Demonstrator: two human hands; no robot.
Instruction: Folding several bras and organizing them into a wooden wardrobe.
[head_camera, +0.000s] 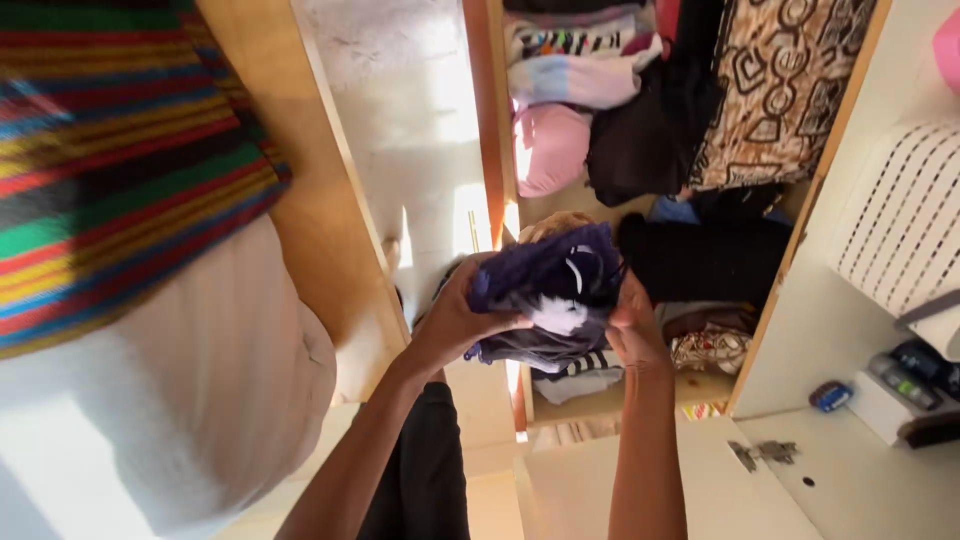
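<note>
A folded dark purple garment (548, 290) with white markings is held between both of my hands at the middle of the view. My left hand (455, 318) grips its left side with fingers wrapped over the top. On its right side sits my right hand (630, 325), pressing against the fabric from below. The bundle hovers in front of an open wooden wardrobe (495, 130), close to a shelf where dark and striped clothes (590, 375) lie.
The wardrobe shelves hold a pink cushion (548, 148), black clothing (650, 130), a brown patterned cloth (780, 80) and a striped pile (580, 45). A striped blanket (110, 150) on a white mattress (200, 380) lies left. A white door with a hinge (765, 455) is at the right.
</note>
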